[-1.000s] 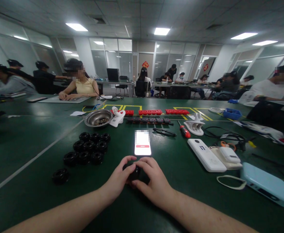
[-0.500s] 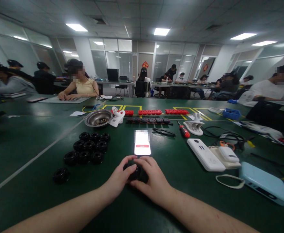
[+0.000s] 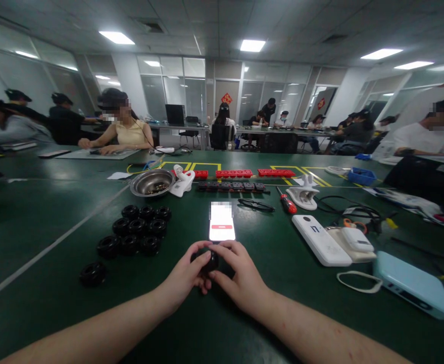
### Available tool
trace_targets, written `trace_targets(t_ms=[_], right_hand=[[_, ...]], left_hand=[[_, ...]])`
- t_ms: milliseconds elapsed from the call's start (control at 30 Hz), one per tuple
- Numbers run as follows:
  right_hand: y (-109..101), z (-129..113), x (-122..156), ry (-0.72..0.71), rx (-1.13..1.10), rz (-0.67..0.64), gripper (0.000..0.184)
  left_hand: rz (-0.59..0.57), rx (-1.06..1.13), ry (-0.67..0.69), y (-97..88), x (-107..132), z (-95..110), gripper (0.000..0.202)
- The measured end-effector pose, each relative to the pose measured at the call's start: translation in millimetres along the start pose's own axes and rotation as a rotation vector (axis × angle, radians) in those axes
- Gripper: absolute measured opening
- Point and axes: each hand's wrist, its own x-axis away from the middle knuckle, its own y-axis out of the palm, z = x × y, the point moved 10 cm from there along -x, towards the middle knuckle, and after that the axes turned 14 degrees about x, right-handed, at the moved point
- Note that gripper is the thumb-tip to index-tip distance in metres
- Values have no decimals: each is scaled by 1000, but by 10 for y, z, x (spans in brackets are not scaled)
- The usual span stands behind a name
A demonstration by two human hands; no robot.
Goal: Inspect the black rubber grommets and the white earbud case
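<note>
My left hand (image 3: pixel 186 273) and my right hand (image 3: pixel 241 270) meet just in front of a lit phone (image 3: pixel 222 231). Between them is a glossy black round part (image 3: pixel 212 260), mostly covered by my fingers. The left thumb lies across its top, while other left fingertips curl underneath. My right fingers and thumb close round its right side. To the left, several similar black ring-shaped parts (image 3: pixel 137 227) stand in a grouped block on the table. One more black ring-shaped part (image 3: pixel 93 273) sits apart, nearer to me.
Behind the phone lie glasses (image 3: pixel 255 205), a dark row of square blocks (image 3: pixel 232 187) and red trays (image 3: pixel 234 173). A metal bowl (image 3: pixel 152 184) holds small brass-coloured pieces. At right are a screwdriver (image 3: pixel 288 203), a white device (image 3: pixel 320 240) and a light-blue box (image 3: pixel 413 283). People sit around.
Left fingertips now show below the black part, where they were hidden before. The part has shifted slightly up in my hands. The view has moved a little.
</note>
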Motion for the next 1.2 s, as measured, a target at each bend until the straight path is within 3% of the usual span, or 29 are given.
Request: trace_targets(t_ms=[267, 433, 767, 1000, 1200], right_hand=[[-7, -11, 4, 36, 29, -11, 33], [13, -29, 1, 1, 7, -16, 45], [50, 18, -10, 28, 23, -44, 35], [29, -54, -9, -25, 24, -38, 42], [44, -6, -13, 25, 37, -54, 39]], left_hand=[[-17, -21, 94, -32, 32, 52, 49], [-24, 25, 26, 19, 18, 33, 42], [17, -7, 63, -50, 45, 35, 46], [-2, -27, 8, 2, 4, 7, 43], [11, 46, 46, -28, 46, 48, 41]])
